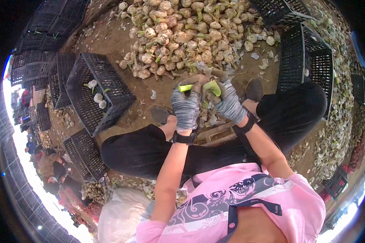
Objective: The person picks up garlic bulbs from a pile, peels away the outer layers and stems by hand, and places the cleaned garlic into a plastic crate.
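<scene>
My left hand, in a grey striped glove, is closed around a garlic bulb, which its fingers mostly hide. The green garlic stem pokes out to the left of that hand. Close beside it, my right hand, gloved the same way, has its fingers closed by a folded green garlic leaf. Both hands meet above the ground, just in front of a big heap of garlic bulbs. Whether the leaf is still joined to the bulb is hidden.
At the left, a black plastic crate holds a few cleaned white bulbs. More black crates stand at the right and upper left. Peeled skins litter the right side. A white sack lies behind; other people sit far left.
</scene>
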Demonstrator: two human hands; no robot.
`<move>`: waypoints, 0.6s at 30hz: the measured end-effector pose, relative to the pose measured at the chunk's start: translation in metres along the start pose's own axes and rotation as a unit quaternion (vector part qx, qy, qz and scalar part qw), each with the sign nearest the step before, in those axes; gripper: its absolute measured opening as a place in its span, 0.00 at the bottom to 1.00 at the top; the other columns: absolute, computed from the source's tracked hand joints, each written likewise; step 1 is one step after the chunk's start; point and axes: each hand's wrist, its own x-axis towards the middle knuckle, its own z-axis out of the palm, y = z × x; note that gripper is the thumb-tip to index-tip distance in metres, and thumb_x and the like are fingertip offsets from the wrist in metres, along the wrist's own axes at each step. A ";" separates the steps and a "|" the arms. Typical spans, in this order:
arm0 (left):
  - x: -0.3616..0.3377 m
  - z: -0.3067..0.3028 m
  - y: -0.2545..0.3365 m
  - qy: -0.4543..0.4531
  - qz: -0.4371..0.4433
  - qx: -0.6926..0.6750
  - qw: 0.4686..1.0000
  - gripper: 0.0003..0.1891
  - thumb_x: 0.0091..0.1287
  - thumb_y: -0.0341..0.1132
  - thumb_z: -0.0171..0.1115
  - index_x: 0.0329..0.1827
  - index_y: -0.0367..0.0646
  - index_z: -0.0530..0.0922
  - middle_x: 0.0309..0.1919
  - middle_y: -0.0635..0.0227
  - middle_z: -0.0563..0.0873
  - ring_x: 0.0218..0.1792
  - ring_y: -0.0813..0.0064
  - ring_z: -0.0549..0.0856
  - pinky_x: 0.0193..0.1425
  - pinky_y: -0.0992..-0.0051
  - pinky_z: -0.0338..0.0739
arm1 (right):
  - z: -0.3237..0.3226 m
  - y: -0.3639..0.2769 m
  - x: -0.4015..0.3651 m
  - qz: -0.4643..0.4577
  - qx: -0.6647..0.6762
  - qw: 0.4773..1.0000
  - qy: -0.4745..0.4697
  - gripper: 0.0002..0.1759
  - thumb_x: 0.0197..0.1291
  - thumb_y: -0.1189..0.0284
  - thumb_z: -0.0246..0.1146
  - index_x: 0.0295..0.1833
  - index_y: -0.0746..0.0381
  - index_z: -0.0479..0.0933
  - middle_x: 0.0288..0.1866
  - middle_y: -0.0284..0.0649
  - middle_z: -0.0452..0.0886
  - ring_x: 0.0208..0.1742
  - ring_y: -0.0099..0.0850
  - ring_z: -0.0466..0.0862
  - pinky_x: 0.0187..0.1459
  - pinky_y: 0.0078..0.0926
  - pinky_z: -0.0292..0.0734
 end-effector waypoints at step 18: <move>0.016 -0.040 0.006 -0.085 -0.005 0.018 0.996 0.08 0.58 0.26 0.61 0.41 0.40 0.76 0.33 0.72 0.81 0.32 0.84 0.77 0.37 0.83 0.73 | -0.031 -0.016 0.022 0.229 -0.209 0.939 -0.146 0.26 0.46 0.65 0.63 0.50 0.67 0.69 0.36 0.50 0.79 0.38 0.42 0.79 0.40 0.33 0.73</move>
